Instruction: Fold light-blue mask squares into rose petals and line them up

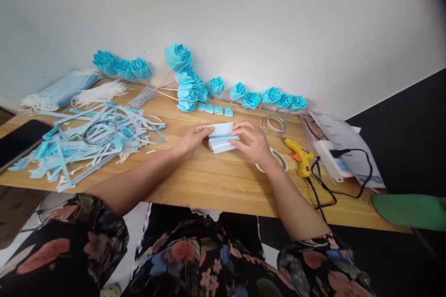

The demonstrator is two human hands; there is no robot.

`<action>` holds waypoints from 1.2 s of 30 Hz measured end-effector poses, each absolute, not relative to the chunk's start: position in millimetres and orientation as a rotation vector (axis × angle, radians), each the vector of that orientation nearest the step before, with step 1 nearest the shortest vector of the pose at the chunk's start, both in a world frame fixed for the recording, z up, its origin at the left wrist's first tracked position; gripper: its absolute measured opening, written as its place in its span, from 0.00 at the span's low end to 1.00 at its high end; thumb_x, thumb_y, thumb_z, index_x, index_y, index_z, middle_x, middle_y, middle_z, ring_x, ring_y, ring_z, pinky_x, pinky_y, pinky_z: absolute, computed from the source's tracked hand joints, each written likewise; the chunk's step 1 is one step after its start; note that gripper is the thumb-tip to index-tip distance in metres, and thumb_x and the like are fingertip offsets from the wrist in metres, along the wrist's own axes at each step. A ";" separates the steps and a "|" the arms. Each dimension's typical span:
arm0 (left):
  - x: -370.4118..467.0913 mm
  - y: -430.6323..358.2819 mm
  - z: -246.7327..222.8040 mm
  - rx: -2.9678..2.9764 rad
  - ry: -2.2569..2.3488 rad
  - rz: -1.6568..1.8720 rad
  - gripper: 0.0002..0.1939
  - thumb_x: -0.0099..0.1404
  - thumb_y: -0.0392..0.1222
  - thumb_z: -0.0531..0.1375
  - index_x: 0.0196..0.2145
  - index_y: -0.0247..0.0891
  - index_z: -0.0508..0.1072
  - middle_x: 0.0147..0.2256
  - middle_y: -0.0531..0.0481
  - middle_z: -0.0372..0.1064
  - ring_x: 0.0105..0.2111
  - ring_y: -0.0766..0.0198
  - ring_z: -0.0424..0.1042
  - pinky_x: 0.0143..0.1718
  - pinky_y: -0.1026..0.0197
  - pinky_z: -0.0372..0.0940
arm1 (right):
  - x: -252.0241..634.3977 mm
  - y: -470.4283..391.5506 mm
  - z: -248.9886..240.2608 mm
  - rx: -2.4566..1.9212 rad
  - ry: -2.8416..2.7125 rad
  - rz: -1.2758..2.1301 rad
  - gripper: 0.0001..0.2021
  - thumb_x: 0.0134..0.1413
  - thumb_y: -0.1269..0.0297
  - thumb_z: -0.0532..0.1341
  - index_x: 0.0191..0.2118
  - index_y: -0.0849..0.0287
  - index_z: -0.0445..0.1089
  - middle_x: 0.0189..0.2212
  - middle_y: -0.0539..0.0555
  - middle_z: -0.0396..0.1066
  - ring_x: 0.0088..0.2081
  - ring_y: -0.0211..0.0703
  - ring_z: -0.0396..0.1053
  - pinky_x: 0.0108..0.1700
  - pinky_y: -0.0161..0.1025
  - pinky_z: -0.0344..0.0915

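Observation:
Between both hands is a folded piece of light-blue face-mask fabric [221, 131], its layers partly fanned apart above the table. My left hand [193, 139] pinches its left edge, thumb on top. On the right edge, my right hand [253, 141] is closed with thumb and fingers on the layers. Just behind lie several small folded blue pieces [218, 110] in a row. A roll of tape [284, 160] sits partly hidden under my right wrist.
Blue fabric flowers [188, 93] line the wall. Cut strips [101, 137] heap at left, near a phone [24, 141] and stacked masks [66, 90]. At right are a yellow glue gun [301, 158], its black cord, wire rings [275, 124] and a power strip [332, 160].

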State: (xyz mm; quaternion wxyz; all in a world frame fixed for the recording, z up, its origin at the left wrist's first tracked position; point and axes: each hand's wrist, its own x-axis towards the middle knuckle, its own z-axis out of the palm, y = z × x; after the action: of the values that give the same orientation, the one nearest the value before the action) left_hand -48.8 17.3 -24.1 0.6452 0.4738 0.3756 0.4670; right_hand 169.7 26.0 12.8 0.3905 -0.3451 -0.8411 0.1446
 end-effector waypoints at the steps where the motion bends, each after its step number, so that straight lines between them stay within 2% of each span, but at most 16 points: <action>1: -50.0 18.5 -24.9 1.100 0.869 1.087 0.27 0.59 0.59 0.64 0.41 0.29 0.78 0.34 0.42 0.77 0.34 0.57 0.73 0.40 0.57 0.66 | 172.2 25.3 15.5 -0.858 -2.095 0.457 0.04 0.53 0.59 0.67 0.33 0.52 0.75 0.40 0.53 0.77 0.44 0.49 0.72 0.50 0.50 0.65; 4: -54.0 21.6 -26.7 1.170 0.895 1.141 0.26 0.61 0.60 0.62 0.41 0.31 0.78 0.36 0.44 0.77 0.37 0.58 0.73 0.44 0.57 0.65 | 179.8 22.5 20.9 -0.889 -1.880 0.807 0.09 0.51 0.54 0.68 0.34 0.53 0.74 0.35 0.52 0.77 0.37 0.46 0.73 0.41 0.45 0.70; 6: -55.6 22.5 -27.6 1.237 0.903 1.138 0.27 0.62 0.61 0.61 0.42 0.32 0.78 0.38 0.44 0.77 0.40 0.57 0.73 0.46 0.57 0.64 | 181.3 21.0 20.2 -0.951 -1.751 0.988 0.14 0.48 0.50 0.69 0.34 0.54 0.74 0.29 0.50 0.76 0.30 0.42 0.71 0.31 0.39 0.68; 8: -55.8 21.8 -27.4 1.312 0.901 1.119 0.27 0.62 0.61 0.60 0.43 0.32 0.78 0.40 0.45 0.77 0.42 0.56 0.72 0.47 0.57 0.63 | 178.4 20.5 16.1 -0.995 -1.709 1.081 0.16 0.45 0.49 0.70 0.34 0.55 0.74 0.27 0.49 0.74 0.26 0.38 0.69 0.28 0.36 0.66; 13: -52.4 15.9 -22.1 1.340 0.913 1.018 0.28 0.63 0.62 0.59 0.44 0.32 0.79 0.40 0.44 0.78 0.42 0.55 0.73 0.46 0.57 0.63 | 166.1 24.1 2.5 -1.020 -1.668 1.150 0.16 0.47 0.52 0.70 0.36 0.58 0.75 0.27 0.49 0.74 0.27 0.36 0.69 0.31 0.33 0.66; 19: -49.0 15.0 -22.1 1.271 0.779 1.036 0.25 0.60 0.58 0.64 0.46 0.35 0.79 0.45 0.44 0.77 0.47 0.54 0.72 0.52 0.56 0.62 | 165.9 29.6 -1.6 -1.045 -1.603 1.098 0.14 0.48 0.54 0.69 0.38 0.58 0.76 0.31 0.49 0.76 0.31 0.36 0.70 0.34 0.33 0.66; 25: -42.6 10.2 -19.4 1.039 0.657 1.012 0.32 0.61 0.64 0.60 0.47 0.31 0.77 0.45 0.37 0.76 0.43 0.52 0.74 0.45 0.54 0.65 | 164.3 29.5 -4.9 -1.104 -1.580 1.043 0.15 0.48 0.54 0.69 0.38 0.58 0.76 0.31 0.50 0.76 0.31 0.37 0.69 0.34 0.34 0.66; 28: -42.1 8.0 -17.4 1.115 0.736 1.033 0.29 0.54 0.57 0.68 0.46 0.32 0.76 0.43 0.41 0.76 0.41 0.56 0.73 0.42 0.58 0.66 | 160.6 27.3 -5.6 -1.114 -1.611 1.030 0.14 0.50 0.54 0.68 0.38 0.58 0.75 0.31 0.50 0.75 0.31 0.38 0.69 0.34 0.35 0.66; 30: -42.6 7.9 -17.5 1.149 0.810 1.044 0.28 0.50 0.50 0.72 0.45 0.33 0.74 0.39 0.45 0.75 0.36 0.61 0.72 0.37 0.62 0.65 | 157.4 25.7 -5.8 -1.116 -1.661 1.000 0.14 0.50 0.54 0.67 0.39 0.58 0.75 0.35 0.52 0.75 0.34 0.41 0.71 0.37 0.37 0.68; 32: -43.3 8.3 -17.9 1.161 0.855 1.051 0.25 0.50 0.50 0.71 0.42 0.34 0.72 0.34 0.50 0.73 0.30 0.66 0.69 0.31 0.65 0.63 | 154.1 24.8 -6.7 -1.103 -1.691 1.002 0.20 0.49 0.54 0.68 0.46 0.56 0.73 0.43 0.55 0.74 0.41 0.44 0.72 0.42 0.39 0.69; 34: -43.9 8.1 -17.6 1.184 0.874 1.076 0.23 0.53 0.51 0.70 0.40 0.35 0.70 0.31 0.53 0.69 0.27 0.68 0.66 0.28 0.66 0.61 | 151.7 24.7 -8.5 -1.063 -1.699 1.093 0.29 0.47 0.54 0.69 0.56 0.54 0.68 0.51 0.56 0.71 0.48 0.46 0.71 0.47 0.41 0.69; 36: -44.3 7.3 -16.6 1.213 0.875 1.120 0.22 0.55 0.52 0.68 0.39 0.35 0.68 0.30 0.54 0.68 0.27 0.69 0.66 0.28 0.67 0.61 | 150.9 24.8 -9.5 -1.019 -1.714 1.182 0.35 0.47 0.54 0.69 0.61 0.54 0.63 0.52 0.56 0.71 0.49 0.47 0.71 0.50 0.43 0.69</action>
State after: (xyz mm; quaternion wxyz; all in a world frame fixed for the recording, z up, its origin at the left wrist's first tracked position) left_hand -44.3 7.3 -16.6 0.5945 0.5219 0.3765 0.4821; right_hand 150.9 24.8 -9.5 0.4002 -0.4029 -0.6776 0.4674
